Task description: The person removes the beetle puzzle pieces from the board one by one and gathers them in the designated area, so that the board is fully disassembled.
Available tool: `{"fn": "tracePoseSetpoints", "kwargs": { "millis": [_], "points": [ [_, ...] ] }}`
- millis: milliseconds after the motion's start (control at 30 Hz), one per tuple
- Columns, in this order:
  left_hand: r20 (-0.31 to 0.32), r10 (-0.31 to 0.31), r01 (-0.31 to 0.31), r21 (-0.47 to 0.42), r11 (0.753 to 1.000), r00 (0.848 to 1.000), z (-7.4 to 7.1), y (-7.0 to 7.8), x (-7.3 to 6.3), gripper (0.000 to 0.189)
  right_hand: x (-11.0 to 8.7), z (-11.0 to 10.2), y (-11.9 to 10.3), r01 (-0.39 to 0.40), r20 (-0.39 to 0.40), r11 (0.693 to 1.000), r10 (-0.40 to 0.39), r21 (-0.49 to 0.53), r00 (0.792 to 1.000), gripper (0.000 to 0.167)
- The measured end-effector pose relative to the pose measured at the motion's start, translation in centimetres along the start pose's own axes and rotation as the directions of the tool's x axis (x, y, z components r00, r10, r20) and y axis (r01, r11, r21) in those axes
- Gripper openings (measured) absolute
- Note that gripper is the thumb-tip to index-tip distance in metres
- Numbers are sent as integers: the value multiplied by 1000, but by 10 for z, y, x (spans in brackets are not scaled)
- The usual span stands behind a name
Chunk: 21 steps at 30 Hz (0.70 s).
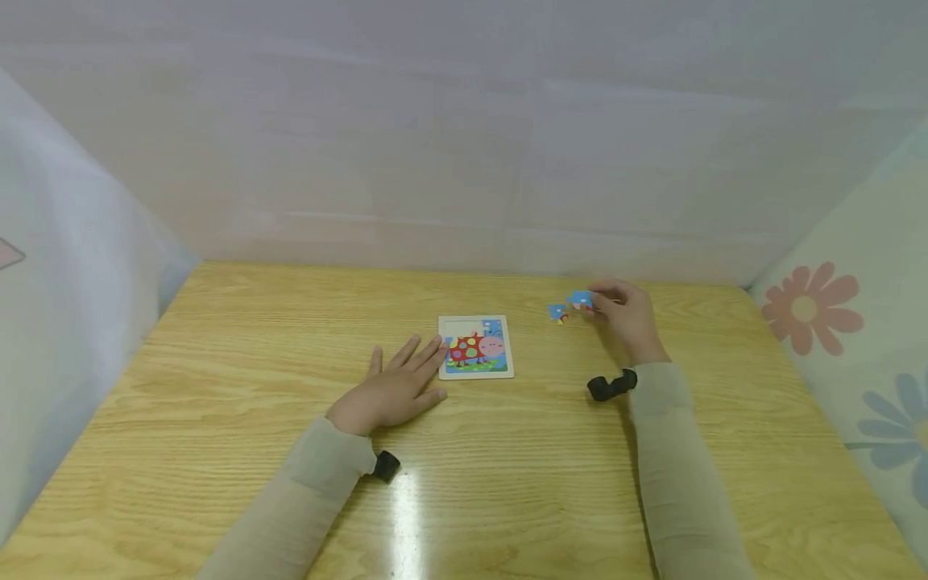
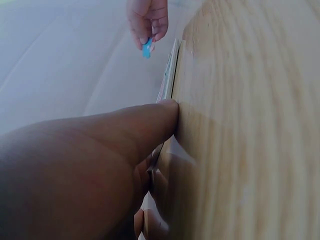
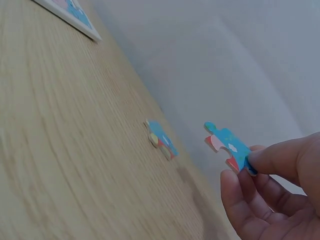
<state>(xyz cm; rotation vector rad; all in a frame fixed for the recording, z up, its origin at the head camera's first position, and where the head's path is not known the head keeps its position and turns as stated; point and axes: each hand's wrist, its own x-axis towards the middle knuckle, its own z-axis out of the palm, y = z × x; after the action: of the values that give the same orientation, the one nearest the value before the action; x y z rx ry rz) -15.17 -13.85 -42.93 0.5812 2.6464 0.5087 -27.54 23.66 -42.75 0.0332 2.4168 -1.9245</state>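
Note:
A square puzzle board (image 1: 476, 374) with a pale frame lies on the table, showing a red spotted ladybird with a pink face. Bare backing shows at its upper left. My left hand (image 1: 395, 392) lies with fingers spread, fingertips on the board's left edge. In the left wrist view, the thumb (image 2: 150, 120) reaches toward the board's edge. My right hand (image 1: 627, 319) pinches a blue and red puzzle piece (image 3: 232, 145) between thumb and fingers, raised above the table. A second puzzle piece (image 3: 161, 139), blue with red and yellow, lies on the table beside it.
The wooden table (image 1: 507, 483) runs back to a pale cloth wall (image 1: 464, 145). Cloth with printed flowers (image 1: 805, 310) hangs on the right side. A black wrist camera (image 1: 611, 385) sits at the right sleeve, another black one (image 1: 387, 466) at the left.

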Motion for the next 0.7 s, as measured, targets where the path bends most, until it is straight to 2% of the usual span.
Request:
{"fn": "tracePoseSetpoints", "kwargs": {
  "millis": [267,700],
  "points": [
    [-3,1,-1,12,1000,1000,3,-2,2,74,-2,-10,5,-61,-71,998,60,-11,996,31],
    [0,-7,7,-1,1000,1000,0,0,1,74,-1,-16,11,-45,-97,983,28,-176,995,28]
  ]
}}
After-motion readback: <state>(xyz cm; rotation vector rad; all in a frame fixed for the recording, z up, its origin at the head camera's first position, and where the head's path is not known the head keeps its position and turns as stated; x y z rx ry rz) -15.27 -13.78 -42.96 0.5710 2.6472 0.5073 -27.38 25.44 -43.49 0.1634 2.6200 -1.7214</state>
